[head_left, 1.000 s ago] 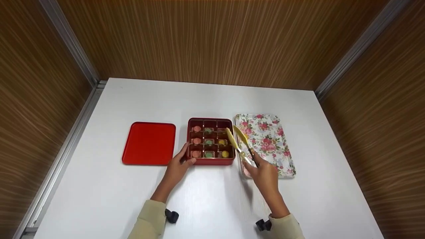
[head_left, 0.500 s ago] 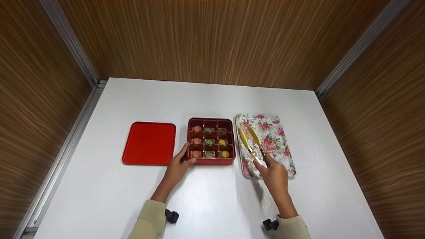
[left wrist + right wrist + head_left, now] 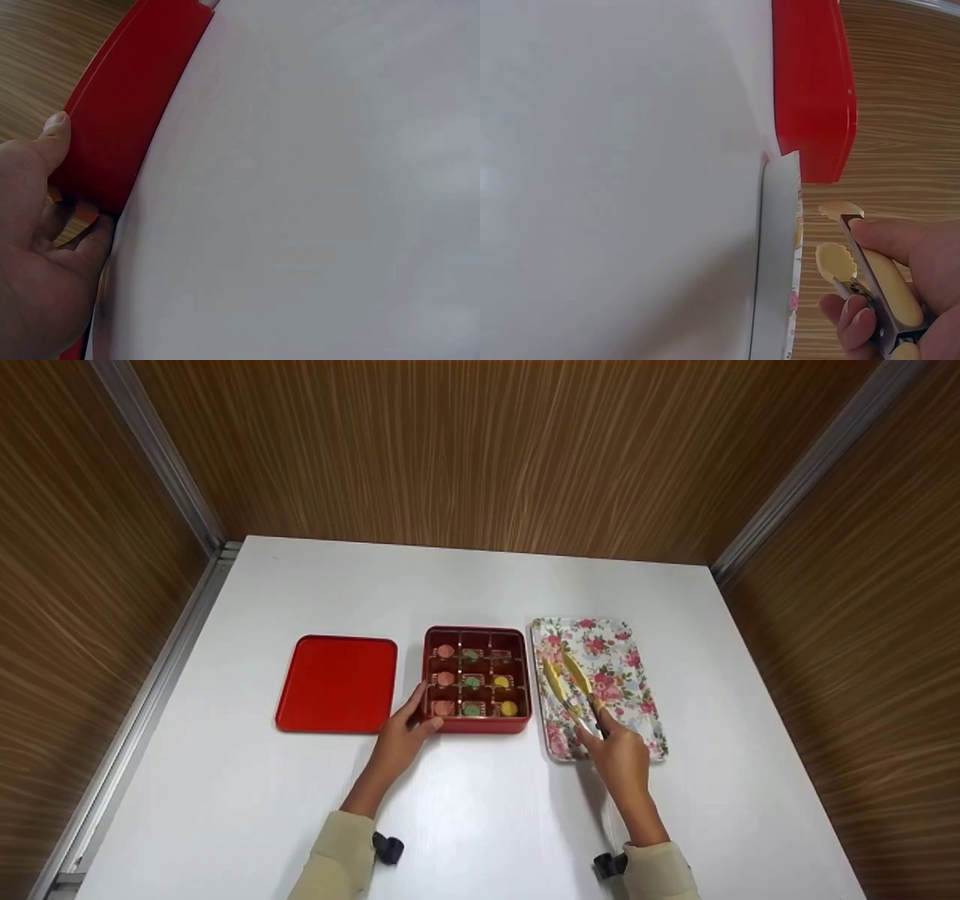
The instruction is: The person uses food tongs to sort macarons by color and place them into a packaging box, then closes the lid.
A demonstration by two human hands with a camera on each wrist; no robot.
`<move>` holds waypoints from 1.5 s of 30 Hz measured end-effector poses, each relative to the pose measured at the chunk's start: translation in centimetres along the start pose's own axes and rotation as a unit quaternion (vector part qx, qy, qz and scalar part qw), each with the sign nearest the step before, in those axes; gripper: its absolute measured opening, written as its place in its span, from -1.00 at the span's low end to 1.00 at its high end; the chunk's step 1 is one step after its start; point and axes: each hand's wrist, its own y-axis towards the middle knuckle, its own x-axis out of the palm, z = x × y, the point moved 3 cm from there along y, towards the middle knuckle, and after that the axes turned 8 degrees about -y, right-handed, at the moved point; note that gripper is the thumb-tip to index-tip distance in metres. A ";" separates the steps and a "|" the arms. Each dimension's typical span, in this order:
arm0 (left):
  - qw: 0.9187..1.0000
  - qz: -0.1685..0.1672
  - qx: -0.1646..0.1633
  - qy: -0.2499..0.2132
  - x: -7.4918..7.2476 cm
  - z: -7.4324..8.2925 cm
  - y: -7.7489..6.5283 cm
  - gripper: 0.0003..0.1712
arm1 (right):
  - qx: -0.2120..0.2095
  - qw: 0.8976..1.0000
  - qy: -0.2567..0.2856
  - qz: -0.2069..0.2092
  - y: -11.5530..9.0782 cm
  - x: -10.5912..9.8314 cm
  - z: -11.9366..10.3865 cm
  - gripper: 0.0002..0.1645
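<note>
My right hand (image 3: 621,761) grips a pair of tongs (image 3: 553,682) with yellow tips, its jaws spread over the left part of a floral tray (image 3: 634,720). A small yellow round sweet (image 3: 798,232) lies on that tray, close to the tong tips. In the head view my left hand (image 3: 401,739) holds the front left corner of a red box (image 3: 480,725), thumb on the front wall, fingers along the left side. Inside the box a clear divider bears pink sweets (image 3: 444,708) at left, green sweets (image 3: 472,709) mid-row and two yellow sweets (image 3: 509,709) at right; the back right compartment is bare.
The flat red lid (image 3: 337,682) lies left of the box on the white table (image 3: 480,810). Wood-grained panels (image 3: 480,457) stand at the back and on both sides. The tray sits just right of the box.
My right hand has moved right, carrying the tongs from the box's right edge to over the tray, where they have since shifted slightly. The left hand and the box stay put.
</note>
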 end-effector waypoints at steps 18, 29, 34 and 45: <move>1.000 0.000 -0.008 -0.002 0.0 0.0 -0.1 -0.12 | 0.006 1.000 -0.013 -0.021 0.3 1.5 0.3 -0.28; 1.000 0.005 -0.026 -0.001 0.0 0.0 -0.2 -0.15 | 0.010 0.999 -0.006 -0.030 0.4 1.8 0.3 -0.27; 1.000 0.006 -0.020 -0.003 0.0 0.0 -0.2 -0.14 | 0.005 1.000 -0.002 -0.027 0.4 1.8 0.2 -0.30; 1.000 0.002 -0.015 0.000 0.0 0.1 -0.2 -0.15 | -0.003 1.000 0.009 -0.018 0.3 1.8 0.2 -0.36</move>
